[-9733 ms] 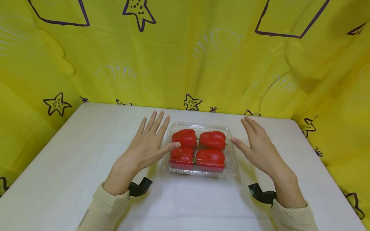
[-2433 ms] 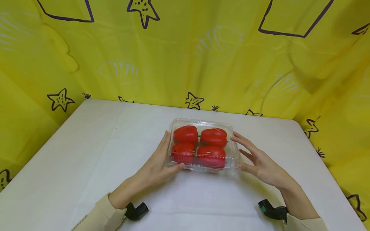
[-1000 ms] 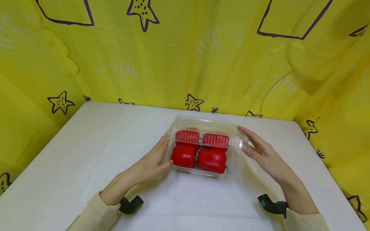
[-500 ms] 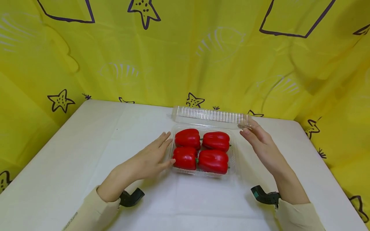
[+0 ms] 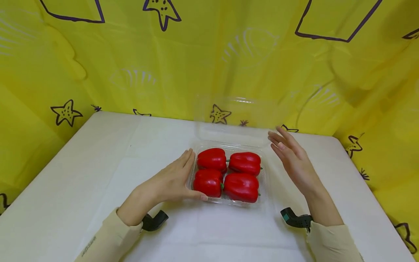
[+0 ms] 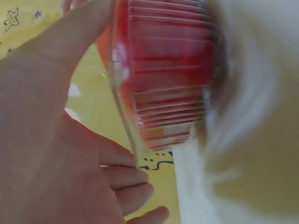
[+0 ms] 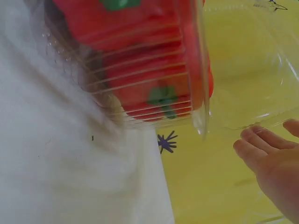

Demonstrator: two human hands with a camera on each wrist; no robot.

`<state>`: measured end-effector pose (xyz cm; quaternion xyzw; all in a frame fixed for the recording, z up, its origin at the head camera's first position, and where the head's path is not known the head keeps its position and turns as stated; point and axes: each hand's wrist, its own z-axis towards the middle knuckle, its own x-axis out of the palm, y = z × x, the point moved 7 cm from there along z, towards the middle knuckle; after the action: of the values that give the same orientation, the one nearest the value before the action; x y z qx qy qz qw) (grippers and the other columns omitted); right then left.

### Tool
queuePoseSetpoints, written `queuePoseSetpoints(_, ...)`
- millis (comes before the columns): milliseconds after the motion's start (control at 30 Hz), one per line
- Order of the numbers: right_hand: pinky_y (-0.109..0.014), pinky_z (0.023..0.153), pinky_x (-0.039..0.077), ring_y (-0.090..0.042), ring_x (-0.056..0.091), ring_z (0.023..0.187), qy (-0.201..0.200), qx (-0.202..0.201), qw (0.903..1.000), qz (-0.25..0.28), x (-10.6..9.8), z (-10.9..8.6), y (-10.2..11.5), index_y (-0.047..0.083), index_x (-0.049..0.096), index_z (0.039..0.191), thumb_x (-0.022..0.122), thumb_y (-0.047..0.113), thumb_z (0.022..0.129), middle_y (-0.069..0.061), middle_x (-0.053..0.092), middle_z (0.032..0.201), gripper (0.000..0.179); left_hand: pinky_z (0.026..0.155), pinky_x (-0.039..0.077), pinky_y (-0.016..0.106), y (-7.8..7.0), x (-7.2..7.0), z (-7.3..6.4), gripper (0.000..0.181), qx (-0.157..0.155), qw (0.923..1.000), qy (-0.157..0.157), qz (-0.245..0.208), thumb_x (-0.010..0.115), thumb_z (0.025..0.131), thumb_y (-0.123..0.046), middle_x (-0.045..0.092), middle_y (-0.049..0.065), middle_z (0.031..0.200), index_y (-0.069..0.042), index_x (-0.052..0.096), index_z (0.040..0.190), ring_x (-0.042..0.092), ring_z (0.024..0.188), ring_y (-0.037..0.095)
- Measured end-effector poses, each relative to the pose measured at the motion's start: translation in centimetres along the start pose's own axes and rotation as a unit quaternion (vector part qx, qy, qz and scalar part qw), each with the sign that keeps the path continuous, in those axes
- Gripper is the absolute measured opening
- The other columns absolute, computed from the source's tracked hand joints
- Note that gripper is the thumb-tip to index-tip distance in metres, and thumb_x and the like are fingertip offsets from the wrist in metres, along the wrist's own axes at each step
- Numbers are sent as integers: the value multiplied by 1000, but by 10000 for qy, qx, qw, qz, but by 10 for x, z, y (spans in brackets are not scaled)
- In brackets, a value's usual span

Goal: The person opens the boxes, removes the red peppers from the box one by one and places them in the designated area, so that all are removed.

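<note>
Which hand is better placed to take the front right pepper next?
The right hand, probably: it's on the same side as that pepper and looks free. The left hand lies along the left of the tray, thumb at its front, and could steady it.

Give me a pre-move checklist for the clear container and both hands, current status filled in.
1. Lid raised: ok, it stands open behind the base.
2. Contents seated: ok, four red peppers in two rows inside the base.
3. Left hand placed at the base: ok, thumb along the front rim, fingers along the left side.
4. Right hand well away from the lid: not ok, fingertips are by its right edge; whether they touch it, cannot tell.
5. Lid stays up unaided: cannot tell.
</note>
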<state>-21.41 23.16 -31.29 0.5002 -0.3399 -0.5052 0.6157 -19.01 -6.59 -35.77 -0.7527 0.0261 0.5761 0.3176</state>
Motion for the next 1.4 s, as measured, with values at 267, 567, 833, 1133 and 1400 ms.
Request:
queuePoseSetpoints(267,-17,115,34,-28,28,148,69,201,9986,491,1,4,-8,8,13,159,37,19,108,-20,22,160,58,123,23,48,-8,-1,-3,130,125,9999,-53,93,75,71,-70,3,18,167,2,11,157,6,155,33)
queuePoseSetpoints(567,-16,114,35,-26,26,149,264,289,9973,614,2,4,-13,1,8,158,34,21,108,-13,23,161,60,123,23,48,-16,-3,-10,128,233,9991,-78,336,76,69,-70,9,19,166,3,17,156,9,155,33)
queuePoseSetpoints(833,-14,108,40,-10,39,139,396,667,9962,406,-2,0,-21,-5,9,156,35,25,108,-19,19,163,63,122,25,49,-22,-1,-14,130,242,9986,51,472,80,64,-70,13,21,165,5,22,155,12,154,36)
queuePoseSetpoints(1133,-20,110,40,-35,26,148,481,1572,9855,-416,-9,-1,-35,-4,10,157,37,38,107,-25,16,163,71,122,26,49,-28,1,-18,128,300,9978,44,589,81,64,-68,20,22,164,5,27,153,18,153,36)
queuePoseSetpoints(1400,-15,104,44,-32,35,144,622,2005,9743,-811,-12,-4,-43,-7,16,155,37,40,107,-25,25,160,71,123,25,48,-31,2,-19,128,284,9971,161,687,80,64,-70,20,20,164,4,27,154,18,153,35)
